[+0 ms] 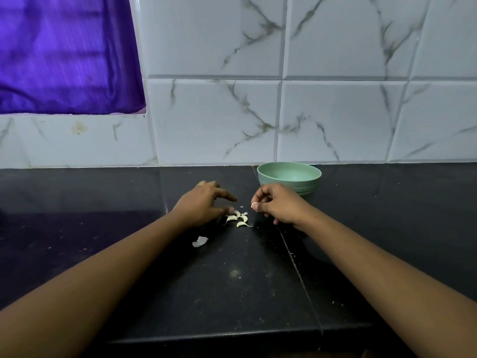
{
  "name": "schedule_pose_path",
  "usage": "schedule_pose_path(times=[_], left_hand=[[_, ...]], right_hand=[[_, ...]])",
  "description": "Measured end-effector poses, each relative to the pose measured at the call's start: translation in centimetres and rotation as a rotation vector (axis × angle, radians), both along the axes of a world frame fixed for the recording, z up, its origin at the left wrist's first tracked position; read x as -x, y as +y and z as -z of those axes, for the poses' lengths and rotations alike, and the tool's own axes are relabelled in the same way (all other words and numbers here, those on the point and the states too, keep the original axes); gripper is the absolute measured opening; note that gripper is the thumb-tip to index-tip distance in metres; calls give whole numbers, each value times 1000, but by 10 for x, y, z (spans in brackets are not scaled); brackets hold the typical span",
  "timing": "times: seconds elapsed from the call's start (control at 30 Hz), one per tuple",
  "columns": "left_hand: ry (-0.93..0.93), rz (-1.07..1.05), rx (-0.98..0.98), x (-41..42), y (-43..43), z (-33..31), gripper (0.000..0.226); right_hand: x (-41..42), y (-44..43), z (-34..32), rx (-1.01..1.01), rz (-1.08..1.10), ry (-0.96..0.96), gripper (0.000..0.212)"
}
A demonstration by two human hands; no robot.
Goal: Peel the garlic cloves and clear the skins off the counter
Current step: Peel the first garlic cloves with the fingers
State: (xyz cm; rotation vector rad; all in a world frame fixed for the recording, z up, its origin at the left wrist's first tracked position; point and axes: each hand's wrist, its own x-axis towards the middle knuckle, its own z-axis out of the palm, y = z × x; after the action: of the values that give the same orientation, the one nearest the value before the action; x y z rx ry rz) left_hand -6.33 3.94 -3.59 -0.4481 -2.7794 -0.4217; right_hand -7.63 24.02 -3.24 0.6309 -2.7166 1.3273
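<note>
The right hand (277,205) has its grip pinched on a small pale garlic piece (254,203) at the fingertips; the left hand (204,204) reaches with fingers spread, holding nothing, over curved garlic cloves (238,218) on the glossy black desk (232,280), their long axes mixed; a papery skin (199,241) lies nearer; a round green bowl (289,177) stands behind.

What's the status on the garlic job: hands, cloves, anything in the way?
Left hand open, reaching onto garlic cloves. Right hand pinching something small and pale. Loose skin on counter. Green bowl behind right hand; no obstruction.
</note>
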Motion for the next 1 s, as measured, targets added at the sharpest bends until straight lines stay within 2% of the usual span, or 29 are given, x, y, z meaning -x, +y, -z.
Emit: schedule_pose_path(times=[0.1,0.27,0.4,0.57,0.73,0.83,1.0], left_hand=[[-8,16,66,2,5,0,21],[79,5,19,3,6,3,18],[94,-27,-157,2,8,1,17],[120,-43,-393,-7,12,-5,11],[85,-20,-472,-13,16,-6,13],[25,6,-568,-15,16,-6,10],[-57,25,-584,-16,15,-5,13]], right_hand=[[0,0,-1,2,14,15,4],[-1,-2,-2,7,26,39,7],[-3,-6,0,94,-23,36,10],[-4,-9,0,279,-107,-74,13],[-5,-12,1,426,-76,-86,15],[-4,-12,0,466,-60,-85,16],[-5,-12,0,473,-73,-113,17]])
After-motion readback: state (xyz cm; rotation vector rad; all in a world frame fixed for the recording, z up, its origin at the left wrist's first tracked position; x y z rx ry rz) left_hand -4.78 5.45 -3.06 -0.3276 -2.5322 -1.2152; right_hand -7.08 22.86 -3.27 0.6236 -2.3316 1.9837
